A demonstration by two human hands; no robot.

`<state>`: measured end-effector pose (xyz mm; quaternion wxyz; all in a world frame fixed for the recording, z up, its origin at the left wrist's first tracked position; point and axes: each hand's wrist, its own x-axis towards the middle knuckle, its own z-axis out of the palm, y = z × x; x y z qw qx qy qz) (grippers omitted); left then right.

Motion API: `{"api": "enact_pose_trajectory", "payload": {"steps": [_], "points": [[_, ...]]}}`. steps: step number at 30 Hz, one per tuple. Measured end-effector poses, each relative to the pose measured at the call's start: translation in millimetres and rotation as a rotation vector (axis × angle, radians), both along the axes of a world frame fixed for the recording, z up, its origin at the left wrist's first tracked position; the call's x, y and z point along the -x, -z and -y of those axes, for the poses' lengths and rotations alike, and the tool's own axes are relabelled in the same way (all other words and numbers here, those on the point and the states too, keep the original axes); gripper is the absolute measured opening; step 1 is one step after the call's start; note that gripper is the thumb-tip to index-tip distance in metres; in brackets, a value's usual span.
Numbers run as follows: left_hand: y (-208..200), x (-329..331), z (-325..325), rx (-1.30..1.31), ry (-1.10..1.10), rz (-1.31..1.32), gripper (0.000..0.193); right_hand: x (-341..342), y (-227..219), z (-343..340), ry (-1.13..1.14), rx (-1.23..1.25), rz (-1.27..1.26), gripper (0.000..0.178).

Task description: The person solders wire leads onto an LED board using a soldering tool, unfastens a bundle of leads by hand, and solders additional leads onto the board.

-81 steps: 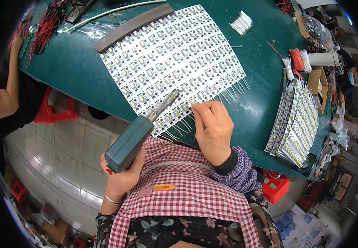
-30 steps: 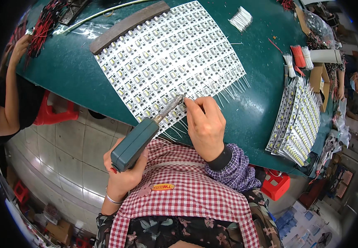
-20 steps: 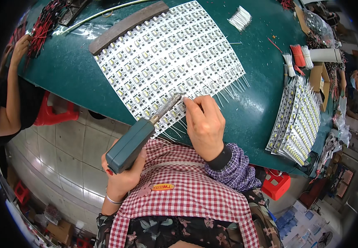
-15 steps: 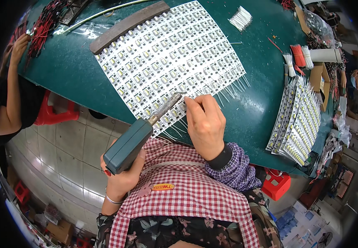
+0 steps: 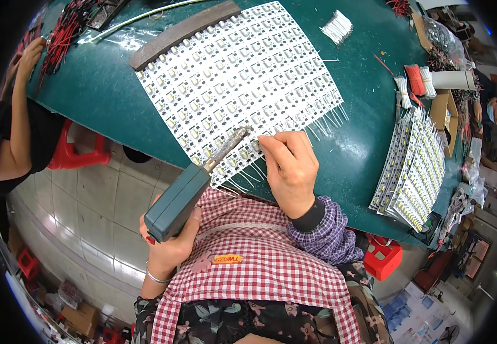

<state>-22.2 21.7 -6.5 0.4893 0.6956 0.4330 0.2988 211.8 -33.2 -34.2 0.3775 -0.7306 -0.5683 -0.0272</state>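
Observation:
My left hand (image 5: 175,245) is wrapped round the dark green handle of a soldering gun (image 5: 178,202). Its metal barrel slants up and right over the lower part of a white circuit board panel (image 5: 214,94), which carries rows of small yellowish and grey components. The tip ends close to the fingertips of my right hand (image 5: 293,172). Those fingers are pinched together at the panel's near edge; what they hold is too small and hidden to make out. Thin white wires (image 5: 253,172) stick out from that edge on both sides of the hand.
A dark bar (image 5: 185,34) lies along the panel's far left edge. On the green table (image 5: 369,149) are a white wire bundle (image 5: 336,27), red wires (image 5: 414,77) and stacked wired panels (image 5: 412,178). Another person's hand (image 5: 30,56) is at the far left by red and black wires (image 5: 68,34).
The soldering gun's tip sits slightly farther left of my right fingertips. My right hand appears a little farther right, as does the panel. Both hands keep their grips.

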Motion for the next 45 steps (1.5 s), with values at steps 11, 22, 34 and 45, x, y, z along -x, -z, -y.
{"api": "enact_pose_trajectory", "payload": {"steps": [11, 22, 34, 45], "points": [[-3, 4, 1, -0.001, 0.030, -0.050, 0.018, -5, 0, -3, -0.046, 0.038, 0.024, 0.025], [-10, -1, -1, 0.030, 0.079, -0.092, 0.016, -9, -2, -7, -0.090, 0.043, 0.014, 0.022], [-5, 9, 8, 0.073, -0.004, -0.072, 0.019, -8, -4, -7, -0.101, 0.047, 0.009, 0.024], [-1, 12, 9, -0.014, -0.016, -0.074, 0.019, 5, -10, 1, -0.034, -0.019, 0.041, 0.023]]}}
